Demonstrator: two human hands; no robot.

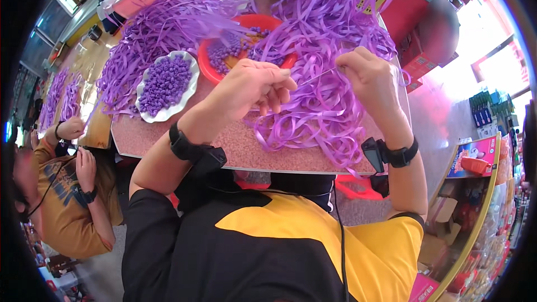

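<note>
Mid-piece, I'd judge — pale strand (pixel 319 76) taut between the hands, above the front ribbon pile (pixel 319 114). Right hand (pixel 369 75): fingertips pinched tight on one end. Left hand (pixel 251 85): thumb and forefinger closed, apparently on the other end, remaining fingers loosely curled. Plenty of stock left: purple beads (pixel 165 85) fill the white scalloped bowl (pixel 141 90), more in the red basin (pixel 205 70). Can't tell which ribbons are finished — no visible separation.

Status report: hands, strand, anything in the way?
Right hand pinching thin pale strand. Left hand at its other end, grip unclear. Purple ribbons heaped below; red basin just beyond left hand.
</note>
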